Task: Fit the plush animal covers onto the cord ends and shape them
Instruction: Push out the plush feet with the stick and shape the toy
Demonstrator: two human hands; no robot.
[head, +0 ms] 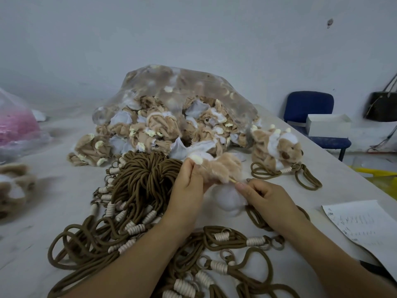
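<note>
Cords (139,181) heaped in front, bag (193,82) of covers (163,123) behind, paper (365,224) right

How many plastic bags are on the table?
2. The clear bag spilling plush covers sits mid-table; the bag with pink contents is at the left edge. More may lie out of frame.

Bare left hand (186,182) — bare right hand (266,196).

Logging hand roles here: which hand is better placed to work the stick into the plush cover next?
Probably the right. The right hand pinches the thin stick, whose tip meets the plush cover; the left hand is busy gripping that cover.
</note>
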